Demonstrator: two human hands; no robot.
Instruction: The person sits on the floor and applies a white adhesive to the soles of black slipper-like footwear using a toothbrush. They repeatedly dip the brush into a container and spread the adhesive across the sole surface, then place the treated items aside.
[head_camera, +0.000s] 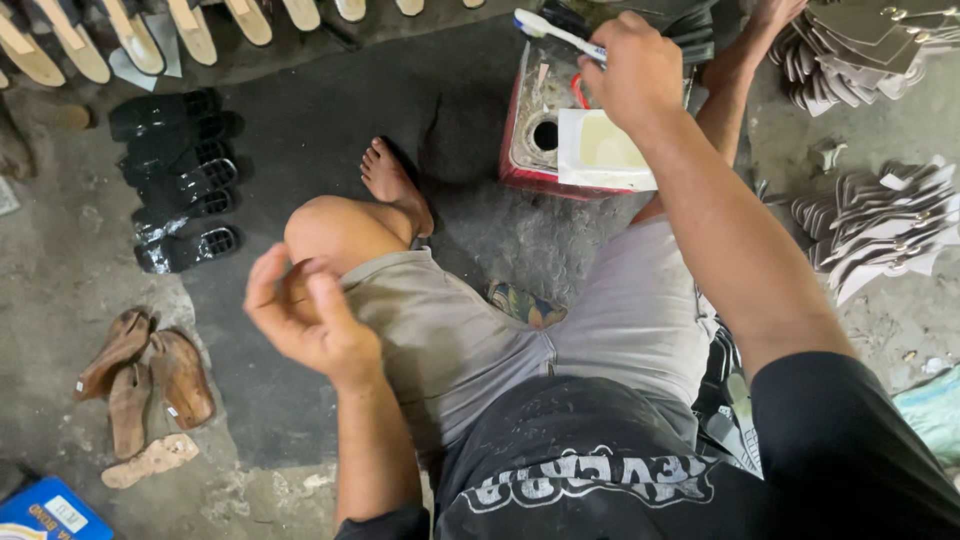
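White toothbrush (556, 34) tilted above red tin (522, 130), bristles probably up-left

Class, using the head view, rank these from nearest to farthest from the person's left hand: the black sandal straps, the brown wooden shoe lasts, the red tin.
From the left hand:
1. Black sandal straps, up-left.
2. Brown wooden shoe lasts, lower left; nearly level with the straps.
3. Red tin, far upper right.

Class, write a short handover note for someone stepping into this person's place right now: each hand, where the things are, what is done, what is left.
Right hand: closed around a toothbrush, held over the red tin and the pale open container on the floor.
Left hand: empty, fingers loosely curled above the left knee.
Nearby: black sandal straps and brown shoe lasts at left, sole pieces lined along the top, stacked grey cut pieces at right.
Done: cannot tell from this view.
Left: no piece is in hand yet for brushing.
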